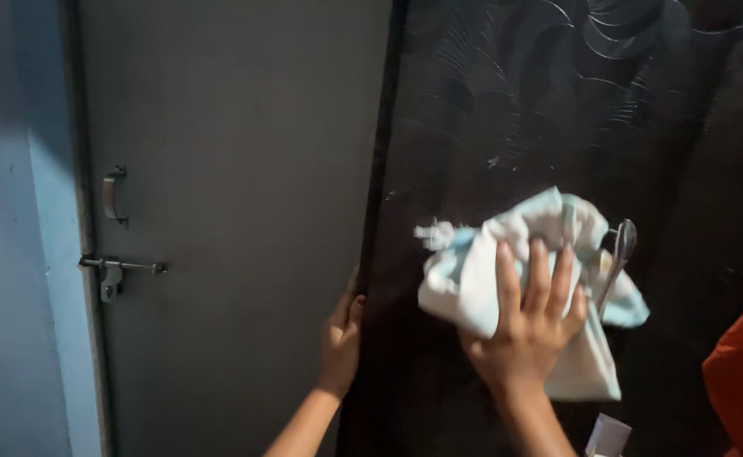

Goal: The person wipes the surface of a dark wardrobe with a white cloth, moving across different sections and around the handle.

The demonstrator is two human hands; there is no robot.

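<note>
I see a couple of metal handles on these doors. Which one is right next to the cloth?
The shiny handle on the dark patterned door, partly covered by the cloth under the right hand. The curved handle on the grey door is far to the left.

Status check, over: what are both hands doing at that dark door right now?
Right hand pressing pale cloth flat on dark patterned door. Left hand gripping the door's edge. Metal handle beside the cloth, partly covered. Nothing else in the way.
</note>
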